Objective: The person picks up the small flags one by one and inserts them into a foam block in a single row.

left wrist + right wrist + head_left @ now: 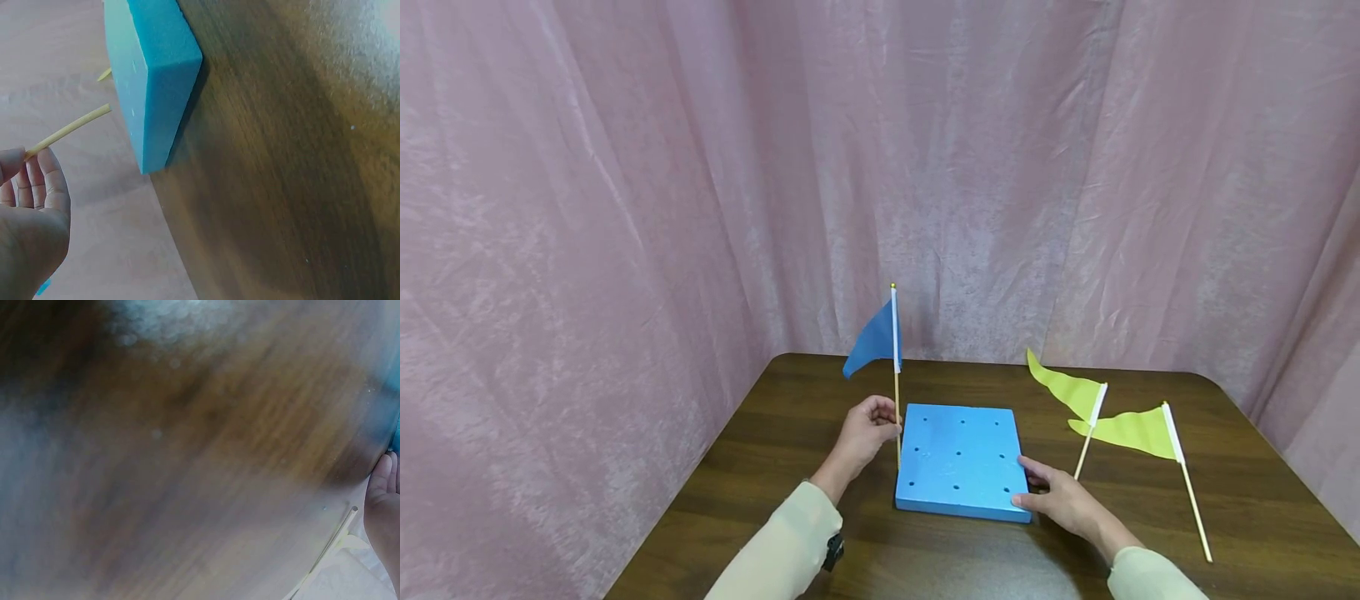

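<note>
My left hand [867, 432] pinches the wooden stick of a blue flag [874, 337] between thumb and fingers. The flag stands upright at the left edge of a blue foam board [958, 468] with several small holes in its top. In the left wrist view the stick's bare lower end [100, 112] points toward the board [169, 81], held by the left hand [37, 212]. On the board's right edge rests my right hand [1063, 500], thumb near the front corner and fingers along the side. The right wrist view shows only part of that hand [384, 506].
Two yellow-green flags lie right of the board on the dark wooden table [745, 500]: one [1075, 396] partly behind the right hand, the other [1138, 433] farther right with its stick slanting toward the front. A pink curtain [955, 167] hangs behind the table.
</note>
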Demonstrator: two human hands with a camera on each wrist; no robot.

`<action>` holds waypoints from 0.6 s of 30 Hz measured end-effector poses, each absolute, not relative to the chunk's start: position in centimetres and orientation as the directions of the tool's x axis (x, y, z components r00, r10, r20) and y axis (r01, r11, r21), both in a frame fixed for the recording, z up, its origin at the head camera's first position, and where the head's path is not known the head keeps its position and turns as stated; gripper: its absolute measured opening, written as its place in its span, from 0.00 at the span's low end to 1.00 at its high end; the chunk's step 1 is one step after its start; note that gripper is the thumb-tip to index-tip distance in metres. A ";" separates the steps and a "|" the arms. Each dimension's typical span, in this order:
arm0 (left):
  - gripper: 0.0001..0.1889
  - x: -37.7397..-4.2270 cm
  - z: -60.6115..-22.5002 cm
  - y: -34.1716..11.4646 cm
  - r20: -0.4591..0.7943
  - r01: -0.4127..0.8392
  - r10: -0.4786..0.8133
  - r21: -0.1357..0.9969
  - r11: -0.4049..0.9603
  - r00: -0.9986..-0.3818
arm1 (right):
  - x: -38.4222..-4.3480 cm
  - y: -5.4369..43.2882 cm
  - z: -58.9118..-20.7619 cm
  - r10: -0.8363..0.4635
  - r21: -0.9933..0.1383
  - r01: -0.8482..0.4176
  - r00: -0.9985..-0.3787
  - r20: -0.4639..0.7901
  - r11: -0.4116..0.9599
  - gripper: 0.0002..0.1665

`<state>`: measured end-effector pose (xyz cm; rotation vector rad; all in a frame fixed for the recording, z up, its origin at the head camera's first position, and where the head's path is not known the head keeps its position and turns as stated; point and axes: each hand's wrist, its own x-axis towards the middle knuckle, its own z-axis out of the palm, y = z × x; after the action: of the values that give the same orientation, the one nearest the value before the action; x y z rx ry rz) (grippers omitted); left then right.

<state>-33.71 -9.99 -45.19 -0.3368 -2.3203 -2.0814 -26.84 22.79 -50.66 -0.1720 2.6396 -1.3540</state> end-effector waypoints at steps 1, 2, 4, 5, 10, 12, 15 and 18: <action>0.14 -33.7 -45.3 -9.9 0.150 0.166 0.158 0.982 0.093 -0.976 | -26.9 22.8 -50.7 -0.179 -0.813 -0.024 -0.979 -0.099 0.582 0.47; 0.14 -33.6 -45.3 -9.9 0.153 0.169 0.160 0.981 0.094 -0.975 | -26.9 22.8 -50.7 -0.179 -0.812 -0.023 -0.979 -0.100 0.583 0.47; 0.14 -33.5 -45.4 -9.8 0.161 0.178 0.172 0.980 0.091 -0.972 | -26.9 22.8 -50.7 -0.177 -0.814 -0.019 -0.979 -0.103 0.581 0.47; 0.14 -33.4 -45.5 -9.7 0.165 0.184 0.180 0.979 0.090 -0.970 | -26.9 22.8 -50.7 -0.177 -0.815 -0.018 -0.979 -0.104 0.580 0.47; 0.14 -33.2 -45.9 -9.5 0.167 0.186 0.212 0.980 0.073 -0.963 | -26.9 22.8 -50.7 -0.178 -0.816 -0.019 -0.979 -0.103 0.578 0.47; 0.13 -33.1 -46.0 -9.4 0.163 0.182 0.220 0.981 0.070 -0.962 | -26.9 22.8 -50.7 -0.179 -0.815 -0.022 -0.979 -0.100 0.579 0.47; 0.12 -32.4 -45.4 -9.4 0.174 0.196 0.240 0.978 0.073 -0.955 | -26.9 22.8 -50.8 -0.180 -0.816 -0.025 -0.979 -0.097 0.578 0.47; 0.11 -31.6 -44.6 -9.4 0.175 0.201 0.254 0.976 0.080 -0.951 | -27.0 22.8 -50.8 -0.180 -0.815 -0.024 -0.979 -0.099 0.579 0.47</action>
<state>-31.56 -9.35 -44.61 -0.4924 -2.3378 -2.1006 -26.97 22.81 -50.82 -0.1722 2.6358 -1.3574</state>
